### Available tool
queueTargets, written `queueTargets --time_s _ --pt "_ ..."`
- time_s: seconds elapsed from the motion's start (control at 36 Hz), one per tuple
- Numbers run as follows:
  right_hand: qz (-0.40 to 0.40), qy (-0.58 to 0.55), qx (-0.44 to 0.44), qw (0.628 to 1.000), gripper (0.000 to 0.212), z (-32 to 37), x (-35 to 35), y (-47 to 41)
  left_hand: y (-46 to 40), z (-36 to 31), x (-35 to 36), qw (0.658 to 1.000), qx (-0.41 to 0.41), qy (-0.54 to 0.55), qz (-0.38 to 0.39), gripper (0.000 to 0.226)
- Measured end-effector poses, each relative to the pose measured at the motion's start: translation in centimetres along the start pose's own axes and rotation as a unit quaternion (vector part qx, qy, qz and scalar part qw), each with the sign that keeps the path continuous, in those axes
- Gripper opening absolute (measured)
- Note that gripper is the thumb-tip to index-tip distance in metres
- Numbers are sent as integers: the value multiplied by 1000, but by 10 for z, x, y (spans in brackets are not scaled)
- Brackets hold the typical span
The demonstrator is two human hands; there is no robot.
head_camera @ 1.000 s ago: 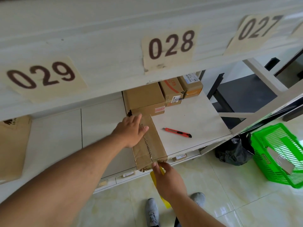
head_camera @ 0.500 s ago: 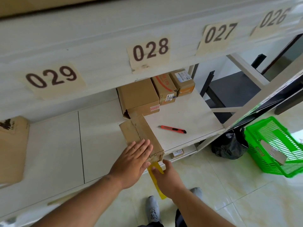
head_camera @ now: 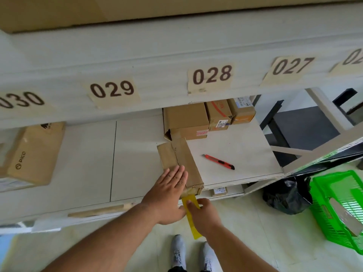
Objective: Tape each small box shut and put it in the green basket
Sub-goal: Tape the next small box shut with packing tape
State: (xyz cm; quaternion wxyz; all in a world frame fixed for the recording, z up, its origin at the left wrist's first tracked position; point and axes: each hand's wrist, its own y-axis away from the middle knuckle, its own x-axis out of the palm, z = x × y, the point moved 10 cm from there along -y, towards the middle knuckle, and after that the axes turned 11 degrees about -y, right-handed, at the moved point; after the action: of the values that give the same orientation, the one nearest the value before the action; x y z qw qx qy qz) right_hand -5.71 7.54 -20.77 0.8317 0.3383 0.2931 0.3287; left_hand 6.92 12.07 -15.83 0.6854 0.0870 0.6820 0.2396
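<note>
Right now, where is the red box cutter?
In the head view the red box cutter lies on the white shelf below label 028, right of the box under the left hand.

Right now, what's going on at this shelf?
A person is taping a long brown cardboard box at the white shelf's front edge. The left hand presses flat on the box; the right hand pinches a yellow tape strip below its near end. A red utility knife lies beside it. The green plastic basket waits on the floor.

Long brown box [head_camera: 182, 163] at shelf edge
</note>
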Motion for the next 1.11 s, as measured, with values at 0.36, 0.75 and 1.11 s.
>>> queueTargets --time_s 0.36,0.75,1.11 --pt "34 35 -6 999 53 1 -1 -12 -68 71 -47 985 -166 38 -8 81" --pt "48 -3 4 999 53 4 -21 -3 15 -26 -13 988 -2 68 -138 59" --pt "87 -51 -18 995 43 28 -9 -2 -22 26 -28 993 -18 -49 -101 102"
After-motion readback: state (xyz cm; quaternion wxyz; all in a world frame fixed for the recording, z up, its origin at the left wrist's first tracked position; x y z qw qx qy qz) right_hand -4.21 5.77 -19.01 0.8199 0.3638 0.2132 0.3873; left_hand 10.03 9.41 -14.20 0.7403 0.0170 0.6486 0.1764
